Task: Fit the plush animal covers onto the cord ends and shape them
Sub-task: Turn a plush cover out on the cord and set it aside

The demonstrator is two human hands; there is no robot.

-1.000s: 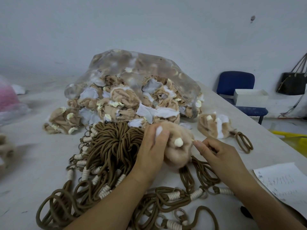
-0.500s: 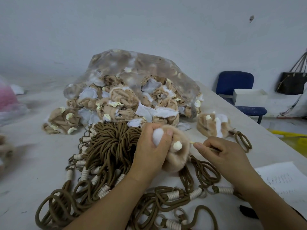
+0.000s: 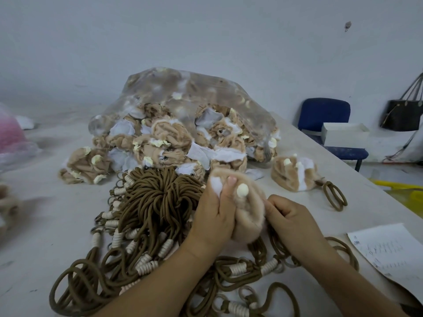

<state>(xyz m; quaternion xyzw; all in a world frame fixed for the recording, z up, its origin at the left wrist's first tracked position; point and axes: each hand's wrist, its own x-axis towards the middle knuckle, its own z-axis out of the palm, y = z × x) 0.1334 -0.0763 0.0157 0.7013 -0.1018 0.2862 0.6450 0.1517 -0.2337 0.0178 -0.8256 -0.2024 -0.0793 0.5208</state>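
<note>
Hands: two, both bare, meeting over the middle of the table (image 3: 45, 225).
Left hand (image 3: 215, 213): fingers and thumb wrapped round one plush cover (image 3: 248, 216), holding it up just above the cords.
Right hand (image 3: 290, 216): fingers curled, thumb and forefinger tips at the cover's right edge; whether they pinch the fabric cannot be told.
Held cover: one, tan fur, with one cream nub (image 3: 242, 190) on top and a white patch (image 3: 216, 186) by the left thumb.
Cords (image 3: 158, 197): brown, bundled and looped, with cream wrapped ends; too many to count, lying under and left of the hands.
Second cover (image 3: 295, 172): one, tan and white, lying apart to the right, a brown cord loop (image 3: 334, 195) trailing from it.
Plastic bag (image 3: 194, 92): one, clear, behind the cords, spilling many tan and white covers.
Paper sheet (image 3: 393, 255): one, at the right table edge.
Background: one blue chair (image 3: 325, 115), one white box (image 3: 343, 133), one dark handbag (image 3: 402, 115).
</note>
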